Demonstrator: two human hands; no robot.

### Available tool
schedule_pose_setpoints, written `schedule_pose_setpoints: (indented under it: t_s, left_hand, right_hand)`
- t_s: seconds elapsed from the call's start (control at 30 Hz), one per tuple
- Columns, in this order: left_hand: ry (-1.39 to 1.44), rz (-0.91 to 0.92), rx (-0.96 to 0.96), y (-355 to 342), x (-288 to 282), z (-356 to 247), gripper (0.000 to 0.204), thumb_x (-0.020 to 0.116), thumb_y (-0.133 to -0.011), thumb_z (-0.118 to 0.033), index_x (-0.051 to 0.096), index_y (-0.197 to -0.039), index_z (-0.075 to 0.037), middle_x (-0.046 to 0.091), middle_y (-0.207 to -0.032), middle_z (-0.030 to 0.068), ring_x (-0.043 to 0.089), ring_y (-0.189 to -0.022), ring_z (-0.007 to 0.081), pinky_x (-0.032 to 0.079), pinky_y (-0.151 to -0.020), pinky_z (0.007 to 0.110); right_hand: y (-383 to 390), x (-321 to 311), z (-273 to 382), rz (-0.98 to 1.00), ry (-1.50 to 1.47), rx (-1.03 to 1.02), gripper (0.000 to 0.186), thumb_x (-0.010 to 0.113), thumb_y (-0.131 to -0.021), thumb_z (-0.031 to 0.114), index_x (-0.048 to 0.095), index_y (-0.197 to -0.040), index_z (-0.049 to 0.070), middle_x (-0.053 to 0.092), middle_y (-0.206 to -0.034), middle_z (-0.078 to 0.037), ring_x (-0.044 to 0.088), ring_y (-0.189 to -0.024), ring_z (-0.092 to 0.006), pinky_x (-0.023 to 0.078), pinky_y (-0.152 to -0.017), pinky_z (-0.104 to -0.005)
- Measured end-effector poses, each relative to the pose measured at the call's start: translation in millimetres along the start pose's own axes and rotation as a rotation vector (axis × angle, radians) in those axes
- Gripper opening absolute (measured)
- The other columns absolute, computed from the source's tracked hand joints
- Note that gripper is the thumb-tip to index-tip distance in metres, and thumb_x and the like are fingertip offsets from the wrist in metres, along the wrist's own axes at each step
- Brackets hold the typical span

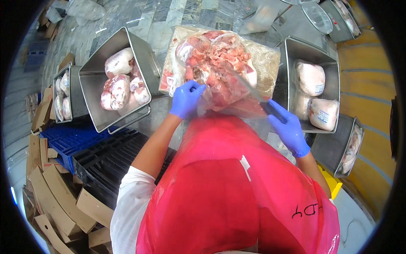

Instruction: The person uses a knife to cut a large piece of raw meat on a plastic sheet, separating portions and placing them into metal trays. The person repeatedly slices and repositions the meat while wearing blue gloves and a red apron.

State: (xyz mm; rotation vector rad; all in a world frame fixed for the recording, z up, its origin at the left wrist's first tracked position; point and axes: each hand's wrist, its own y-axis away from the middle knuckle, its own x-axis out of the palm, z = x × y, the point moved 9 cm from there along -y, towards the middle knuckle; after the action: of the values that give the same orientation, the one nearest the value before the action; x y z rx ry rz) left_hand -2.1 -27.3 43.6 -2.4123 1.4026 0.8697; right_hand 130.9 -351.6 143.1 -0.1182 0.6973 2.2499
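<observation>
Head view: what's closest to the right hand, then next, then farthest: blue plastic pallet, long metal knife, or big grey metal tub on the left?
From the blue-gloved right hand:
1. Long metal knife: in its grip.
2. Big grey metal tub: over on the left.
3. Blue plastic pallet: farther left, lower.

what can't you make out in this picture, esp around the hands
All in the head view:
- Knife tip: blurred against the meat.
- Knife handle: partly covered by the right hand.
- Left hand fingertips: curled out of sight, so its grip is unclear.
- Print on the label at right: too small.
</observation>
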Motion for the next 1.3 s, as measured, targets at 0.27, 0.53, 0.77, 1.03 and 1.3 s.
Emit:
schedule_pose_setpoints:
  t_s: [0.27, 0.53, 0.77, 1.03, 1.3]
  left_hand:
    - [-0.076, 0.078, 0.362, -34.9, 47.4, -46.5, 0.031, 0.072, -0.092, -0.034, 0.075, -0.110, -0.008, 0.071, -0.083, 0.0171, 0.070, -0.080, 0.0356, 0.056, -0.076, 0.042]
    - [0.118, 0.103, 0.486, -6.1, 33.0, -14.5, 0.016, 0.069, -0.094, -0.016, 0.073, -0.100, -0.002, 0.074, -0.095, 0.0152, 0.073, -0.083, 0.0295, 0.057, -0.077, 0.040]
    - [0.154, 0.243, 0.144, -17.6, 25.1, 13.9, 0.025, 0.075, -0.092, -0.029, 0.073, -0.096, -0.005, 0.074, -0.087, 0.0150, 0.074, -0.079, 0.0246, 0.057, -0.074, 0.039]
    - [0.092, 0.129, 0.331, -31.3, -10.2, -6.0, 0.023, 0.074, -0.092, -0.028, 0.072, -0.098, -0.006, 0.072, -0.083, 0.0138, 0.071, -0.075, 0.0275, 0.056, -0.071, 0.040]
    - [-0.086, -0.285, 0.417, -67.3, -60.1, 10.0, 0.039, 0.078, -0.088, -0.030, 0.067, -0.116, -0.006, 0.067, -0.107, 0.0194, 0.067, -0.098, 0.0352, 0.053, -0.089, 0.044]
  right_hand:
    - [31.0, -1.5, 21.9, -0.082, 0.144, -0.072, 0.057, 0.068, -0.097, 0.006, 0.053, -0.152, 0.007, 0.070, -0.130, -0.008, 0.062, -0.107, -0.0093, 0.052, -0.094, -0.0280]
    - [72.4, 43.4, 38.9, -0.212, 0.519, -0.002, 0.054, 0.071, -0.094, 0.014, 0.059, -0.147, 0.015, 0.073, -0.107, -0.025, 0.076, -0.090, -0.0315, 0.056, -0.080, -0.0378]
    - [52.7, 89.9, 57.5, -0.331, 0.718, -0.254, 0.047, 0.070, -0.094, 0.016, 0.064, -0.140, 0.017, 0.071, -0.109, -0.026, 0.072, -0.094, -0.0417, 0.058, -0.080, -0.0434]
    - [0.5, 88.4, 17.7, -0.183, -0.041, 0.180, 0.045, 0.069, -0.100, 0.020, 0.063, -0.140, 0.001, 0.071, -0.091, 0.000, 0.059, -0.067, -0.0151, 0.053, -0.067, -0.0363]
    - [61.6, 69.2, 106.7, -0.336, 1.083, -0.273, 0.045, 0.073, -0.092, 0.024, 0.069, -0.137, 0.031, 0.068, -0.081, -0.016, 0.067, -0.068, -0.0342, 0.055, -0.063, -0.0435]
